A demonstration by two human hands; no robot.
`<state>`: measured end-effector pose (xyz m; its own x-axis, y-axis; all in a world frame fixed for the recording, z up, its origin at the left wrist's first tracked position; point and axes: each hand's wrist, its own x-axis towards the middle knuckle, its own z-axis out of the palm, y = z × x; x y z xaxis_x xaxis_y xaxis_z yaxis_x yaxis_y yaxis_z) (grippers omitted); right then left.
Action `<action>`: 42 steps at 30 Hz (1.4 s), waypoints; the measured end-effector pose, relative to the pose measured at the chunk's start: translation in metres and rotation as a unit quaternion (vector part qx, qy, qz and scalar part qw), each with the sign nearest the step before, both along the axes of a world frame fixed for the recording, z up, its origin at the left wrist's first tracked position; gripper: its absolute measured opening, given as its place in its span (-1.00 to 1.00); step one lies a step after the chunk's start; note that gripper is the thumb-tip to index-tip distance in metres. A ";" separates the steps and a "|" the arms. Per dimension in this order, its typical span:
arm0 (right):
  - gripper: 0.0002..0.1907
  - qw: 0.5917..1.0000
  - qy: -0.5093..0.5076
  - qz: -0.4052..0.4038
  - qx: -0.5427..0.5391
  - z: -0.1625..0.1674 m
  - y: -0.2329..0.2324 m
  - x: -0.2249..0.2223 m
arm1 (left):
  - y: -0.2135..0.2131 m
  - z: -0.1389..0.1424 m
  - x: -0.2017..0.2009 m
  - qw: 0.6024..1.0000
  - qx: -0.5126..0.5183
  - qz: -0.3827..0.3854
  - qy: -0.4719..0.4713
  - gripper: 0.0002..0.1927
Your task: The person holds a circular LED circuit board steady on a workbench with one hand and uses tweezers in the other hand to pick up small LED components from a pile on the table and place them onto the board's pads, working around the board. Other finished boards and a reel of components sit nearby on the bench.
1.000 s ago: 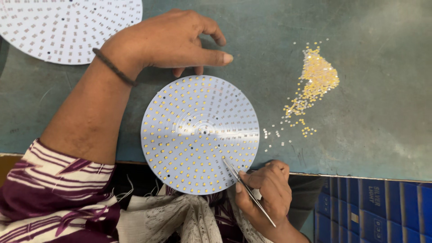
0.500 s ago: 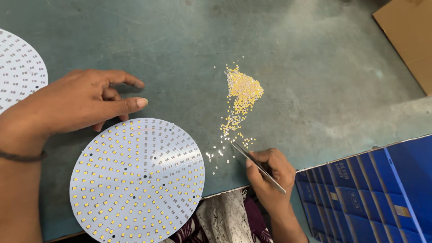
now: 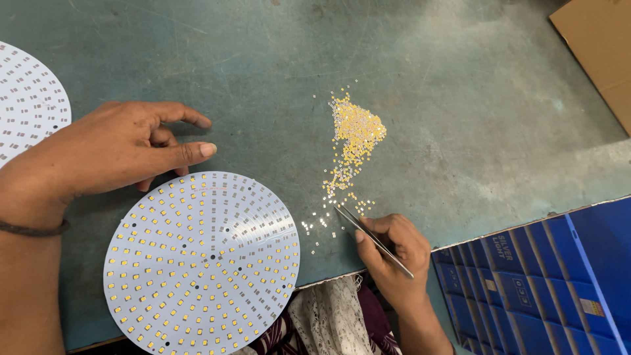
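Right hand (image 3: 394, 253) pinches tweezers (image 3: 371, 240), tips at 6 o'clock of the yellow chip pile (image 3: 353, 141). Left hand (image 3: 115, 154) spread, resting at 11 o'clock edge of round LED board (image 3: 202, 263).

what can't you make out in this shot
Head view only:
- Tweezers tips: too small to tell if they grip a chip.
- Second board: cut off by the left edge.
- Round board: bottom cut off by the frame.
- Cardboard: only a corner shows.
- Right hand: palm hidden.
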<state>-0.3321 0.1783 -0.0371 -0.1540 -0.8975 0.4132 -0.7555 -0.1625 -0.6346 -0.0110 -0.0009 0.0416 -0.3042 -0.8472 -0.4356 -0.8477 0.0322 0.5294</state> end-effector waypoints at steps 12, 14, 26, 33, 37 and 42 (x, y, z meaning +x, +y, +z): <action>-0.86 0.999 -0.021 0.025 0.004 0.002 0.000 -0.007 | -0.004 -0.004 0.002 0.999 -0.008 -0.013 0.034 -0.33; -0.87 0.999 -0.026 0.043 -0.002 0.004 0.000 -0.005 | -0.004 -0.005 0.003 0.999 -0.012 -0.016 0.040 -0.34; -0.83 0.959 -0.010 0.272 -0.074 -0.001 0.036 0.052 | -0.007 -0.005 0.005 0.990 -0.068 -0.048 0.112 -0.33; -0.83 0.963 -0.009 0.262 -0.061 0.003 0.036 0.048 | -0.006 -0.003 0.001 0.991 -0.074 -0.045 0.101 -0.31; -0.84 0.965 -0.001 0.257 -0.051 0.005 0.037 0.050 | -0.005 -0.002 0.000 0.992 -0.074 -0.040 0.091 -0.32; -0.84 0.968 0.004 0.248 -0.044 0.005 0.036 0.050 | -0.006 -0.003 0.000 0.992 -0.078 -0.042 0.094 -0.31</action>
<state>-0.2818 0.2146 -0.0317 0.2896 -0.8216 0.4911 -0.5752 -0.5594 -0.5968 -0.0105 -0.0072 0.0385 -0.4401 -0.8677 -0.2311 -0.7256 0.1920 0.6608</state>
